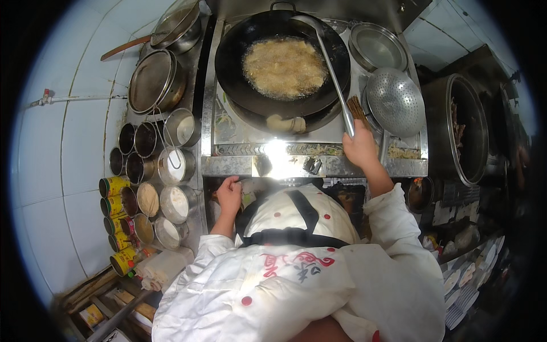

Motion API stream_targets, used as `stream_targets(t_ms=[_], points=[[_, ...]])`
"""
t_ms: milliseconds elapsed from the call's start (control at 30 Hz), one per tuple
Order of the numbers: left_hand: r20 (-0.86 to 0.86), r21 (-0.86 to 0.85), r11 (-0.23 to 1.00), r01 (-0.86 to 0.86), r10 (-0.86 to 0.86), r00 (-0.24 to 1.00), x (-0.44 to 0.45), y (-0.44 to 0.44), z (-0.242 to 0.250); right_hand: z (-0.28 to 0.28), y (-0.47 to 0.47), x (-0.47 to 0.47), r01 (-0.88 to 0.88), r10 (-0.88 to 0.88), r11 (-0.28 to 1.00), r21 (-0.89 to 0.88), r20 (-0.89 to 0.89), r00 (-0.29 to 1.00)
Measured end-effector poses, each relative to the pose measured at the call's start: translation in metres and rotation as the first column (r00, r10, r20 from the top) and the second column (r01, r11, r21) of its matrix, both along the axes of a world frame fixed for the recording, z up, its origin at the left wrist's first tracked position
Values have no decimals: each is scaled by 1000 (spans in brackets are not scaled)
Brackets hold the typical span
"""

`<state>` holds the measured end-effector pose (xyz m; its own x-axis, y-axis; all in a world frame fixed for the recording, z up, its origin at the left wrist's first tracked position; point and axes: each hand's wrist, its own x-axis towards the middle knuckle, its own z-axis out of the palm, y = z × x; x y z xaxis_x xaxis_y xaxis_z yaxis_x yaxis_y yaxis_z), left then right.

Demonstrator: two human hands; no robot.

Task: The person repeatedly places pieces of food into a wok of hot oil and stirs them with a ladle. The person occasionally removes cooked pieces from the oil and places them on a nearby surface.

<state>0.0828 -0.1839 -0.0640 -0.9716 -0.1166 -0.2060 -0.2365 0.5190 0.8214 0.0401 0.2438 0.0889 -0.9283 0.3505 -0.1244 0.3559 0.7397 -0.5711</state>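
Note:
My right hand (361, 144) grips the metal handle of a long ladle (333, 70), whose bowl rests inside the far right rim of a black wok (230, 81). Pieces of food bubble in hot oil (284, 68) in the middle of the wok. A folded cloth (285, 124) lies on the wok's near edge. Just beyond my right hand are a bamboo brush (358, 109) and a perforated metal skimmer (395, 102). My left hand (229, 194) hangs by the stove's front edge at the left, fingers slightly curled, with nothing seen in it.
Metal pots of seasonings (176, 203) and yellow cans (114, 187) line the left counter. A lidded pot (153, 81) and a wire strainer (171, 25) stand farther back. At the right are a metal basin (379, 47), a large deep pot (449, 128) and stacked plates (461, 299).

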Motion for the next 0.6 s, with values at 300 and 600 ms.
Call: stream_targets(t_ms=[300,600], points=[[502,-310,944,111,64,862,63,-75,-64,-21,-14,27,204,31,583,-786,273,962],[567,-330,909,254,-24,823,64,-81,-78,41,-22,55,453,129,-56,-890,443,887]])
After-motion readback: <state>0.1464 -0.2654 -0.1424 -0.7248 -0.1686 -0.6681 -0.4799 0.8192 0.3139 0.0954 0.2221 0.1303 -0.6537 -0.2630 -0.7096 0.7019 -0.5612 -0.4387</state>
